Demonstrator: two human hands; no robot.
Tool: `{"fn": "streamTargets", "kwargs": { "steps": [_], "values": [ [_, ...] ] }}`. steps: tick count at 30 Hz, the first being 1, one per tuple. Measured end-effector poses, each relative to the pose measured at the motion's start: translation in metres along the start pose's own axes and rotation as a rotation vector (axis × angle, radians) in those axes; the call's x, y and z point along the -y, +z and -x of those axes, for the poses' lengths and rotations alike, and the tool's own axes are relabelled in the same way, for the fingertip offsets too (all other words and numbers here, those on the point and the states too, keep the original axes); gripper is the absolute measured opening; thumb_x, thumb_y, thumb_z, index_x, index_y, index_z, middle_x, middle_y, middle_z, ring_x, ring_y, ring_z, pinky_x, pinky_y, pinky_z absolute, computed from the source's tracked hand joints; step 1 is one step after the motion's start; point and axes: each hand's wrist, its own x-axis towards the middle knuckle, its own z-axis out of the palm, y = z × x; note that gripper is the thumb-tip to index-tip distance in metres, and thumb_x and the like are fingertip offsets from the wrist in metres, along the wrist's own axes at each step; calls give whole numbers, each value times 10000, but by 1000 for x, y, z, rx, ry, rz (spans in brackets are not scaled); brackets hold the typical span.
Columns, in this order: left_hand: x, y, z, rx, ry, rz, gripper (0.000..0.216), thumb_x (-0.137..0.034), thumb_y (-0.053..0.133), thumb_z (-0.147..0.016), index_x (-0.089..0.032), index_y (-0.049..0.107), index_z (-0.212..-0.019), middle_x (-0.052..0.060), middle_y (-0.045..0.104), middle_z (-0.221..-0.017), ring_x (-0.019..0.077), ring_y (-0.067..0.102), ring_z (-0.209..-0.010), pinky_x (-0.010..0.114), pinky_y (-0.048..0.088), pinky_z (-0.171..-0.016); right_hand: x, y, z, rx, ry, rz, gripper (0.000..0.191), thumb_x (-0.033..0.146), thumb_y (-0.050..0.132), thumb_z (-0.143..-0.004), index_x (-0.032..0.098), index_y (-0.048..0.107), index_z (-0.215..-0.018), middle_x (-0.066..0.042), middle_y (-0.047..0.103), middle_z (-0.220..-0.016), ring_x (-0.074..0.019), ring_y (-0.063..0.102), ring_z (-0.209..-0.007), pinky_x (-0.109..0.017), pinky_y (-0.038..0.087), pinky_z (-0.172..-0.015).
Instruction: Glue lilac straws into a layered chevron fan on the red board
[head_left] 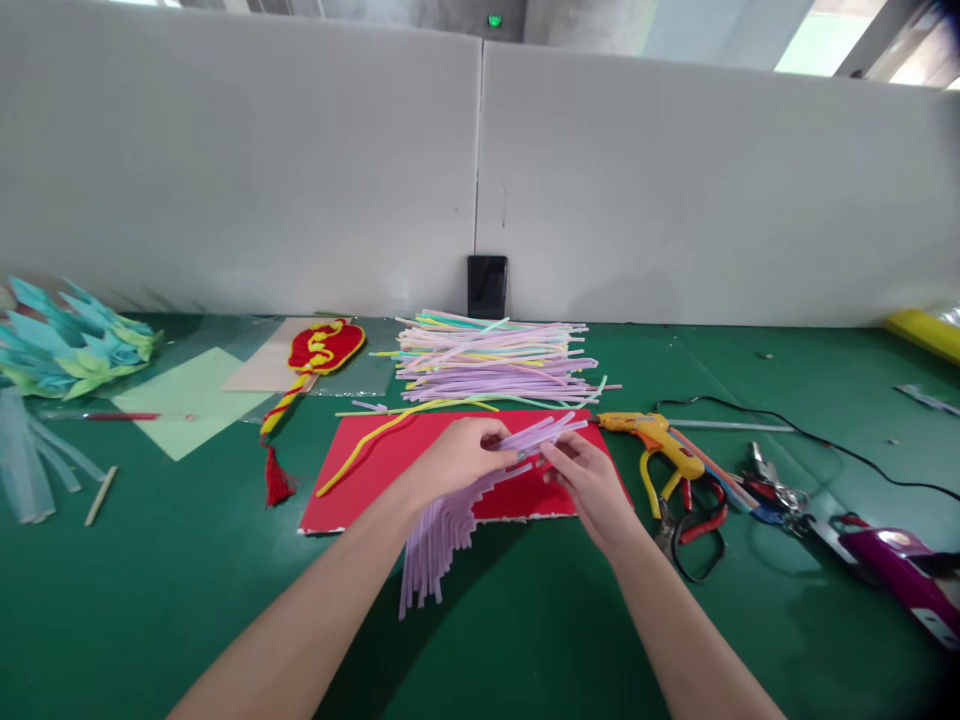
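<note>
A row of lilac pipe cleaners [441,535], laid side by side with stepped ends, hangs above the red sheet and the table's near part. My left hand [469,460] is closed around its upper end. My right hand [585,475] pinches the tips of several lilac stems that stick out to the right. The two hands are close together, and the fingers partly hide the join. Beneath them lies a red sheet [367,455] with a ragged white front edge. One bent yellow pipe cleaner [367,440] rests across its left side.
Behind the sheet is a pile of pastel pipe cleaners [487,360], with a phone [487,287] propped at the partition. At right lie a yellow glue gun [652,435], pliers [705,520], keys [780,490] and a purple tool [900,575]. A red fan [326,347] lies left.
</note>
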Motion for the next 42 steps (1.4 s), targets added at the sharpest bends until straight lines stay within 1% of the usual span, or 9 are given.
{"fn": "streamTargets", "kwargs": {
  "steps": [3, 6, 9, 14, 20, 25, 28, 35, 42],
  "values": [
    [-1, 3, 0, -8, -24, 19, 175, -336, 535, -754, -191, 497, -664, -32, 498, -659, 138, 474, -638, 244, 316, -573, 0, 1, 1, 9, 15, -36, 299, 367, 796, -591, 175, 639, -758, 13, 609, -672, -104, 552, -603, -215, 447, -512],
    [-3, 2, 0, -5, -51, 29, 197, -337, 529, -758, -193, 468, -639, -39, 471, -627, 132, 452, -608, 247, 300, -563, 0, 0, 0, 34, 56, -119, 312, 434, 753, -638, 177, 648, -781, -4, 631, -686, -122, 572, -622, -228, 443, -513],
    [-4, 0, 0, 0, -50, 39, 198, -327, 532, -755, -195, 459, -626, -43, 465, -614, 131, 448, -607, 246, 296, -566, -1, -3, -1, 70, 104, -123, 326, 474, 715, -673, 160, 658, -740, -35, 657, -708, -132, 585, -640, -237, 443, -533],
    [-5, -1, 0, 23, -59, 45, 212, -316, 538, -750, -192, 441, -609, -48, 441, -607, 123, 430, -594, 243, 286, -556, -3, -6, -1, 59, 135, -159, 284, 426, 745, -657, 164, 674, -741, -24, 664, -713, -121, 583, -654, -229, 435, -555],
    [-6, -1, 1, 60, -71, 51, 164, -303, 546, -745, -193, 483, -640, -43, 486, -639, 128, 466, -619, 241, 313, -575, 1, -6, 0, 43, 220, -204, 265, 383, 784, -600, 175, 661, -707, -7, 643, -683, -119, 565, -642, -224, 424, -549],
    [-6, -3, 1, 87, -79, 54, 149, -307, 549, -743, -190, 507, -661, -42, 512, -649, 129, 489, -627, 238, 332, -582, 4, -9, 0, 106, 308, -255, 189, 351, 747, -622, 199, 653, -683, 18, 622, -664, -109, 546, -631, -217, 418, -549],
    [-6, -4, 1, 102, -70, 80, 134, -296, 560, -736, -187, 522, -669, -40, 529, -660, 132, 503, -640, 241, 342, -593, 4, -10, 1, 152, 356, -273, 171, 350, 721, -633, 199, 659, -685, 14, 628, -669, -116, 553, -644, -228, 432, -572],
    [-12, -8, 4, 135, -70, 93, 102, -262, 565, -742, -173, 550, -693, -23, 551, -682, 137, 515, -664, 239, 353, -599, 3, -11, 3, 224, 333, -283, 215, 385, 732, -653, 185, 680, -712, 11, 616, -657, -111, 547, -650, -223, 431, -573],
    [-5, -9, 4, 130, -20, 68, 159, -321, 558, -760, -178, 544, -691, -31, 522, -673, 139, 489, -659, 242, 333, -588, 1, -17, 1, 249, 305, -294, 193, 354, 743, -678, 172, 704, -727, 7, 617, -647, -88, 532, -637, -197, 422, -573]
  ]
}}
